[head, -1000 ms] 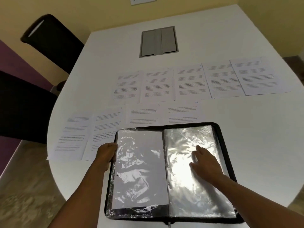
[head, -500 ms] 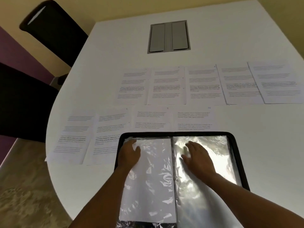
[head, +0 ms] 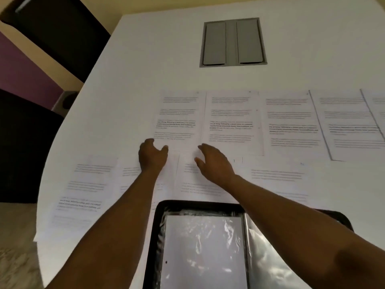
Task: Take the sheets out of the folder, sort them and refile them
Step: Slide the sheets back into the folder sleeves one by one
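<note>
A black folder (head: 155, 236) lies open at the table's near edge, its clear plastic sleeves (head: 204, 253) showing a white sheet on the left page. Printed sheets lie in two rows beyond it. My left hand (head: 152, 156) and my right hand (head: 214, 161) reach past the folder, fingers loosely spread, at the near edge of the far row's leftmost sheet (head: 179, 119). Neither hand holds anything. My forearms hide parts of the near row's sheets (head: 83, 190).
The white table (head: 145, 59) has a grey cable hatch (head: 233, 42) in its middle. More sheets (head: 291, 124) run to the right in the far row. Black chairs (head: 56, 28) stand off the left edge.
Both hands left the folder's sleeves and reached forward to the far row's leftmost sheet. The camera moved closer and tilted forward.
</note>
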Demonstrator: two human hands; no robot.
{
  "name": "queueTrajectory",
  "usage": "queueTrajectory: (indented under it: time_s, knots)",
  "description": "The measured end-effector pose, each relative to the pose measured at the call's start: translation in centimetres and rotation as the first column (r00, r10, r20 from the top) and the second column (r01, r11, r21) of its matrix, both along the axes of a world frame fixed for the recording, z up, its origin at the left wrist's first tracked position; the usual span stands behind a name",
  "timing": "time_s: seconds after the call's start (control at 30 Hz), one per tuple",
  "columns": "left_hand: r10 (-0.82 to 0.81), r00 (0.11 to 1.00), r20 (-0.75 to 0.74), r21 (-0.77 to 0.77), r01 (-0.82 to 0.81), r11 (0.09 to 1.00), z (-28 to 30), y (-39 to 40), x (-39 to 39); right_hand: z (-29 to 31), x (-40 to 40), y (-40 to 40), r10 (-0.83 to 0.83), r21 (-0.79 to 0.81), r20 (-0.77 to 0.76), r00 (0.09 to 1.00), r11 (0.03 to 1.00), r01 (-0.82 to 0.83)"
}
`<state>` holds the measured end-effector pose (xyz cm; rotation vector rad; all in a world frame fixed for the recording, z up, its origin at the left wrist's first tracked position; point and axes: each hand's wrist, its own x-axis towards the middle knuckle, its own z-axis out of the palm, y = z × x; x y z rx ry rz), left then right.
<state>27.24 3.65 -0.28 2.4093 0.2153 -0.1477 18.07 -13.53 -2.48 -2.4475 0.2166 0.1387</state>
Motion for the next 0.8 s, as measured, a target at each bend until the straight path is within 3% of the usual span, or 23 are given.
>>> queueTrajectory:
  time_s: [0.23,0.4,0.8]
  knots:
    - [0.060,0.992,-0.108,0.132,-0.045,0.990,-2.3,-0.8,7.7,-2.3,8.1,0.2,0.137,-0.292,-0.037,0.990,0.946,-0.142]
    - [0.091,0.977,-0.193,0.254,-0.040,0.966,-3.5,-0.8,9.9,-3.5,10.0,0.8,0.154,-0.303,-0.060,0.986,0.939,-0.165]
    - [0.087,0.942,-0.325,0.033,-0.081,0.996,-4.4,0.9,13.1,-4.0,11.1,1.4,0.109,-0.212,-0.053,0.993,0.970,-0.117]
